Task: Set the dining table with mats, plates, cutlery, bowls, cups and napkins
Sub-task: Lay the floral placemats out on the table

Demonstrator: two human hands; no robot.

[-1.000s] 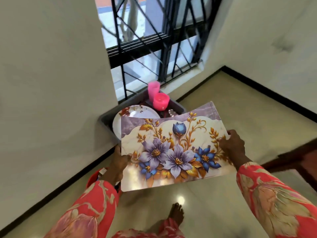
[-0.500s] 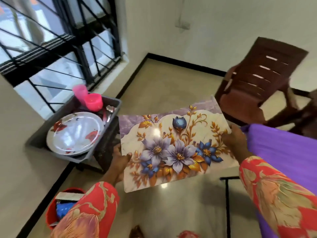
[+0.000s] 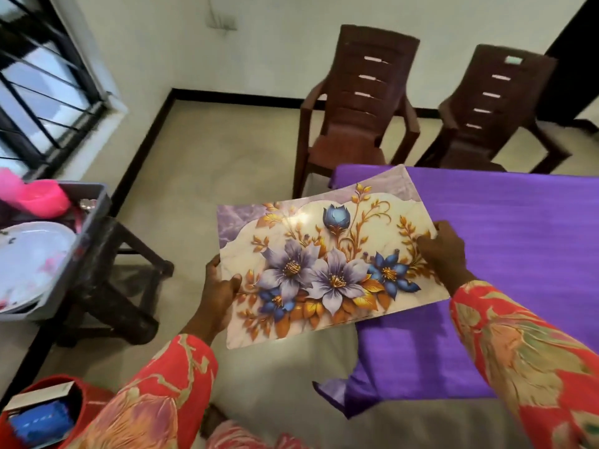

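Observation:
A glossy floral mat with purple and blue flowers is held flat in the air between both hands. My left hand grips its left edge, thumb on top. My right hand grips its right edge. The mat's right part hangs over the near left corner of the table, which is covered with a purple cloth. At the far left a grey tub holds a white plate and pink cups.
The grey tub stands on a dark stool by the barred window. Two brown plastic chairs stand at the table's far side. A red bucket with a blue item sits on the floor at lower left.
The view has swung right, from the window and tub toward the table. The mat, still in both hands, has come over the corner of the purple cloth.

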